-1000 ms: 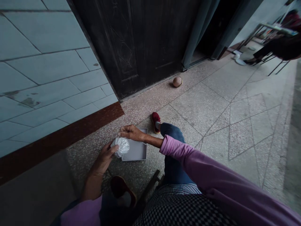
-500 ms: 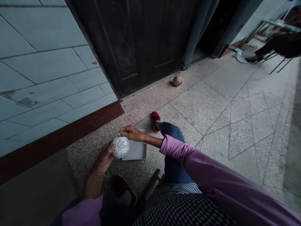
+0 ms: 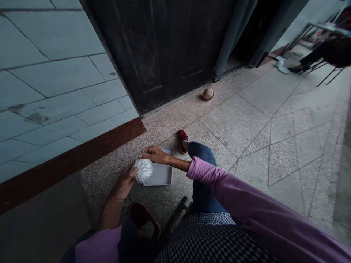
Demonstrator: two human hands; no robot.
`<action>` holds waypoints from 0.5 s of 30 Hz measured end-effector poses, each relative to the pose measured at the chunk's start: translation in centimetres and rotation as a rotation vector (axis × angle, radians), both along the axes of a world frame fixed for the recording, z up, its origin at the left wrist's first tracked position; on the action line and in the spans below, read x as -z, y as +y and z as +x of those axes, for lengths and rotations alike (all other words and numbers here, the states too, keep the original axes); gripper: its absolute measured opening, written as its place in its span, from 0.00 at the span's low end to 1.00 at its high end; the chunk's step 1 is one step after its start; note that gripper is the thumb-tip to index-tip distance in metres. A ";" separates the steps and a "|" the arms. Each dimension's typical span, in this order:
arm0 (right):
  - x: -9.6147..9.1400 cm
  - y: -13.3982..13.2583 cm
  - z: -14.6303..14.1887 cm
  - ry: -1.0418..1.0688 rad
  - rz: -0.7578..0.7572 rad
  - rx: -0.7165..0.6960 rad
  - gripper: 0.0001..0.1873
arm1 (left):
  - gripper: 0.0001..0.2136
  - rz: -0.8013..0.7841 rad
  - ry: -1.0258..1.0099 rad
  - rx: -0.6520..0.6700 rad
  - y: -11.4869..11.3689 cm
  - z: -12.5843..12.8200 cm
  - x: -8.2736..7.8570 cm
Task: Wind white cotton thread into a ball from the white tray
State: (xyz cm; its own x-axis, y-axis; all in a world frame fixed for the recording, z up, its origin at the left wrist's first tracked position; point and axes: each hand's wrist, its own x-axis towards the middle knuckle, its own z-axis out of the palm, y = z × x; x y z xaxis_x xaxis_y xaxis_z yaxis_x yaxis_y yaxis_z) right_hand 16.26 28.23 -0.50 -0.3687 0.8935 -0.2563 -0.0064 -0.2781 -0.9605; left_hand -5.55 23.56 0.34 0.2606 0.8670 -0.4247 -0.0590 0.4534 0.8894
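Note:
A shiny white ball of yarn or cord (image 3: 144, 170) rests in my left hand (image 3: 124, 184), whose thumb and fingers curl round its left side. My right hand (image 3: 155, 155) is at the ball's upper edge, with its fingers pinched together. What those fingertips hold, perhaps a strand of the ball, is too small to make out. Below both hands a shallow pale grey tray-like box (image 3: 161, 174) lies on the floor, partly covered by the ball and my right hand.
A round tan object (image 3: 208, 94) lies on the speckled floor by the dark door (image 3: 175, 51). My red shoes (image 3: 182, 138) flank the box. A tiled wall (image 3: 63, 80) rises at left. A seated person (image 3: 315, 58) is by a table at far right.
The view has shifted slightly. Both hands stay at the ball, which looks a little turned in my left hand.

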 end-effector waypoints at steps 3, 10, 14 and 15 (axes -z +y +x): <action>-0.1 -0.1 -0.1 -0.006 -0.017 0.006 0.35 | 0.36 -0.017 0.013 0.026 0.5 -0.3 0.4; -0.6 0.5 0.1 -0.032 0.004 0.001 0.38 | 0.33 -0.044 0.060 0.011 1.0 -0.5 0.2; -2.0 0.7 0.9 -0.068 0.117 0.001 0.34 | 0.30 -0.042 0.030 -0.155 1.0 -1.8 -0.3; -2.3 0.6 1.0 -0.076 0.133 0.000 0.33 | 0.29 -0.042 0.014 -0.244 0.8 -2.1 -0.5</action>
